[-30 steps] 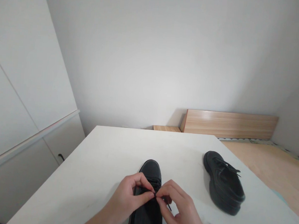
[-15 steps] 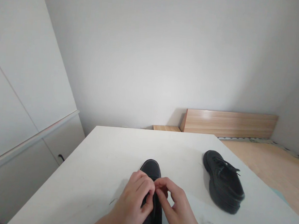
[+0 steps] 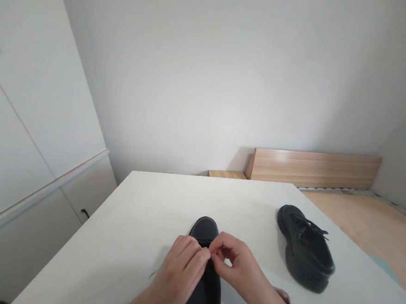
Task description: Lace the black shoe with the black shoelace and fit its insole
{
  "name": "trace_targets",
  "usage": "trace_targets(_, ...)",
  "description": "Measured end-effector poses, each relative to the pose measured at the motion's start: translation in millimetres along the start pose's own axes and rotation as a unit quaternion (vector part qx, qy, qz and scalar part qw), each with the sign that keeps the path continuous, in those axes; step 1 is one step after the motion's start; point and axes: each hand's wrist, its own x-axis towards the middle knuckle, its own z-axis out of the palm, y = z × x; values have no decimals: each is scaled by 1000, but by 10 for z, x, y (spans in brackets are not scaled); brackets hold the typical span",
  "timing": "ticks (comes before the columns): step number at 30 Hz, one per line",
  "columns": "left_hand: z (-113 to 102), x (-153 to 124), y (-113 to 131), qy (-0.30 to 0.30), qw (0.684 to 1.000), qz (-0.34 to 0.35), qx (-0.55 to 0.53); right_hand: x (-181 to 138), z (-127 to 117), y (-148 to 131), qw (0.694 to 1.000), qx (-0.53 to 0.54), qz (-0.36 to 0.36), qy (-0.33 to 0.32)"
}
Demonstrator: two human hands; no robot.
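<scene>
Curls left hand [image 3: 181, 270] over near black shoe [image 3: 203, 227] at six o'clock on white worktop [image 3: 139, 217]; cannot tell state of that grip. Pinches grip of right hand [image 3: 239, 265] together beside it, cannot tell on what. Shows second shoe [image 3: 306, 270] at four o'clock.

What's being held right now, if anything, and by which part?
Cannot be told: the left grip and right grip meet over the middle of the nearer black shoe, hiding anything pinched between them.
</scene>
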Motion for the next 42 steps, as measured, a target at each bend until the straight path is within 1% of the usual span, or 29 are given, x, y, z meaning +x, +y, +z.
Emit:
trace_targets(2, -26, -19, -11, -7, 1000, -20, 4, -28, 46, 28, 999, -27, -13, 31)
trace_targets(4, -45, -57, -17, -26, 999, -45, -11, -58, 85, 59, 996, -64, -15, 57)
trace_targets(7, -55, -124, -21, -45, 996, -64, -35, -89, 113, 91, 989, -117, -15, 84)
trace_targets(11, -75, -185, -31, -29, 996, -66, -54, -125, 79, 106, 987, -140, -11, 84)
trace_targets(12, -90, -199, -38, -31, 994, -77, -67, -145, 59, 112, 988, -132, -8, 78)
trace_targets(14, -129, -229, -59, -48, 985, -128, -109, -206, 19, 133, 994, -94, 3, 57)
trace_targets(16, -162, -266, -81, -76, 964, -198, -162, -287, 1, 170, 998, -53, 30, 28)
trace_targets(18, -168, -302, -95, -104, 938, -257, -206, -363, 25, 224, 997, -41, 67, 1)
trace_targets(20, -146, -330, -102, -126, 917, -290, -244, -415, 82, 293, 994, -51, 93, -12)
trace_targets(23, -112, -353, -111, -137, 884, -337, -293, -447, 153, 400, 994, -52, 99, -11)
trace_targets(27, -131, -391, -137, -165, 823, -422, -342, -476, 144, 483, 992, -13, 125, -16)
trace_targets(29, -145, -424, -143, -160, 809, -439, -357, -494, 141, 489, 990, 14, 138, -16)
trace_targets(33, -120, -447, -110, -112, 819, -434, -358, -489, 165, 447, 990, 49, 130, 5)
trace_targets(36, -29, -305, -62, -87, 838, -416, -343, -428, 75, 390, 993, 13, 109, 38)
trace_targets(37, 22, -209, -44, -79, 847, -403, -337, -399, 0, 374, 993, -6, 102, 55)
trace_targets(39, 162, 52, -4, -64, 870, -365, -326, -337, -224, 354, 991, -50, 85, 93)
trace_targets(41, 362, 370, 40, -65, 894, -311, -316, -273, -524, 354, 983, -116, 75, 125)
trace_targets(42, 483, 532, 63, -75, 905, -281, -311, -243, -689, 358, 973, -167, 81, 136)
